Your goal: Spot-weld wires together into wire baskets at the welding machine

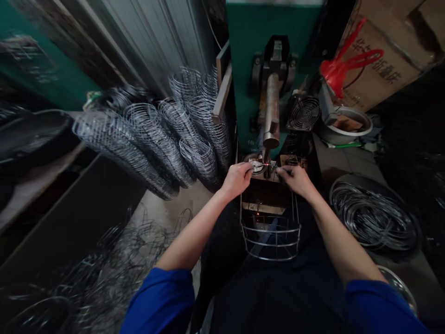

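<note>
A wire basket frame (270,230) of thin metal rods hangs in front of my body, its curved end toward me. My left hand (239,178) pinches the frame's far end on the left side, beside the machine's electrodes. On the other side, my right hand (295,179) is closed on the same end, fingers partly hidden. Between the hands, a small orange glow shows where the wire meets the tip of the upper electrode (267,154). The thick metal arm (271,109) of the green welding machine (248,60) reaches down to that spot.
Stacks of wire rings (149,139) lean at the left. Loose wire scraps (128,250) litter the floor. Coiled wire rings (371,213) lie on the right, behind them a metal bowl (366,129), a small fan (304,112), a red bag (335,76) and a cardboard box (399,51).
</note>
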`<state>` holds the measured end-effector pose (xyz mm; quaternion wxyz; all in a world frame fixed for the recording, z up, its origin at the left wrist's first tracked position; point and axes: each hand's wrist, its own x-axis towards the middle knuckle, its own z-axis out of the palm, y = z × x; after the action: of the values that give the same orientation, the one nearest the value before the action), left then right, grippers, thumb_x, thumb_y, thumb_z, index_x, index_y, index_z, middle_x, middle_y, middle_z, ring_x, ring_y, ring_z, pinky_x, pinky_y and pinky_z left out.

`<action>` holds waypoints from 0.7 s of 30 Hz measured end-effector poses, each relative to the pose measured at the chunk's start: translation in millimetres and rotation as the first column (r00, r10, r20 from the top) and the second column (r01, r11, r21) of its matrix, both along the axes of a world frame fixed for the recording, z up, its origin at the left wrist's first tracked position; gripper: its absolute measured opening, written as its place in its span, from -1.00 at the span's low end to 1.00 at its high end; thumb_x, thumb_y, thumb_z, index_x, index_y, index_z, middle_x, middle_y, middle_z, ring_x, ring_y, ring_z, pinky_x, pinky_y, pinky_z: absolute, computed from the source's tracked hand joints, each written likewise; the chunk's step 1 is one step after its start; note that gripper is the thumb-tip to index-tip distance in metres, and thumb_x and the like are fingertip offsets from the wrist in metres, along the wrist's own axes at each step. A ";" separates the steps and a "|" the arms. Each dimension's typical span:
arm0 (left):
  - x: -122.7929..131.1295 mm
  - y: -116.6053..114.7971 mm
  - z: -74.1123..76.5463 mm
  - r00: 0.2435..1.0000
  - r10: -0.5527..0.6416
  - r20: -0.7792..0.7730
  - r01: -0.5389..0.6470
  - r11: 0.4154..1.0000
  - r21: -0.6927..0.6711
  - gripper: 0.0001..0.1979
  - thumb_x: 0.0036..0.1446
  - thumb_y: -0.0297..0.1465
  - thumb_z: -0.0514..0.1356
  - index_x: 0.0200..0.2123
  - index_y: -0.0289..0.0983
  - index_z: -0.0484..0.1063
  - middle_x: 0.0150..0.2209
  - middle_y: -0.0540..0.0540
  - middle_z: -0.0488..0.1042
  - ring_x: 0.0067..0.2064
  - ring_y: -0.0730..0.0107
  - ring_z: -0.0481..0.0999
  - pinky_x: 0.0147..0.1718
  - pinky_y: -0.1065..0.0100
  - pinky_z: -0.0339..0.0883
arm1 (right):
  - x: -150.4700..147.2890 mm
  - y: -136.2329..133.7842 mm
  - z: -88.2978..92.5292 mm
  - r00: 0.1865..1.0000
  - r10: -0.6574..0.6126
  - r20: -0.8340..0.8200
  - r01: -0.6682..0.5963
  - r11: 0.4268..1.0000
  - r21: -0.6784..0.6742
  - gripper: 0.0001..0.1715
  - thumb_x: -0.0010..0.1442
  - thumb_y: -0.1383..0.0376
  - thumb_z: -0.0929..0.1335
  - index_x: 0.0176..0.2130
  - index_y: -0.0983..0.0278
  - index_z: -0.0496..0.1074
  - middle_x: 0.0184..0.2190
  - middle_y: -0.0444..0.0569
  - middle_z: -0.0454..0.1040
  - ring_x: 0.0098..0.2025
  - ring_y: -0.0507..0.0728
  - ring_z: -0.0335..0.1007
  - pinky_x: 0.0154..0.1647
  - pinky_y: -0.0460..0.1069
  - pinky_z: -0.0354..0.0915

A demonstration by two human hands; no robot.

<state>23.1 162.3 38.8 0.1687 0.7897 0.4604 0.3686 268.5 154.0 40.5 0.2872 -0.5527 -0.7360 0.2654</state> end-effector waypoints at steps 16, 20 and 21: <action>48.3 -150.1 -85.1 0.537 0.524 0.661 0.529 0.401 -0.748 -0.55 -0.08 -0.24 0.42 -0.07 -0.08 0.48 0.00 -0.09 0.56 -0.42 0.50 0.46 -0.28 0.29 0.52 | 116.8 -158.4 -9.1 0.897 -0.407 -0.172 0.441 0.841 0.313 -0.51 0.33 0.01 0.39 0.10 0.24 0.45 -0.13 0.00 0.52 -0.11 0.17 0.45 -0.03 0.04 0.36; 44.3 -140.0 -87.3 0.548 0.613 0.569 0.350 0.450 -0.822 -0.33 -0.33 -0.39 0.51 -0.04 -0.22 0.48 -0.22 -0.04 0.58 -0.47 0.57 0.42 -0.40 0.42 0.47 | 216.5 -240.9 -85.1 0.430 -0.878 0.211 0.894 0.447 0.039 -0.83 0.34 0.25 0.35 -0.21 0.31 0.50 -0.22 0.08 0.54 -0.13 0.22 0.47 -0.08 0.05 0.34; 43.9 -138.3 -88.6 0.550 0.631 0.546 0.319 0.446 -0.837 -0.30 -0.38 -0.41 0.52 -0.04 -0.24 0.49 -0.26 -0.02 0.57 -0.47 0.57 0.43 -0.43 0.45 0.45 | 233.6 -263.4 -104.1 0.352 -0.896 0.272 0.931 0.366 0.001 -0.83 0.32 0.30 0.36 -0.28 0.34 0.49 -0.31 0.11 0.53 -0.22 0.23 0.47 -0.16 0.06 0.34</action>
<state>67.0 24.0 -49.8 0.6991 0.2567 0.5273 0.4090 502.1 -109.4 -63.6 0.2568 -0.9153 -0.3062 0.0509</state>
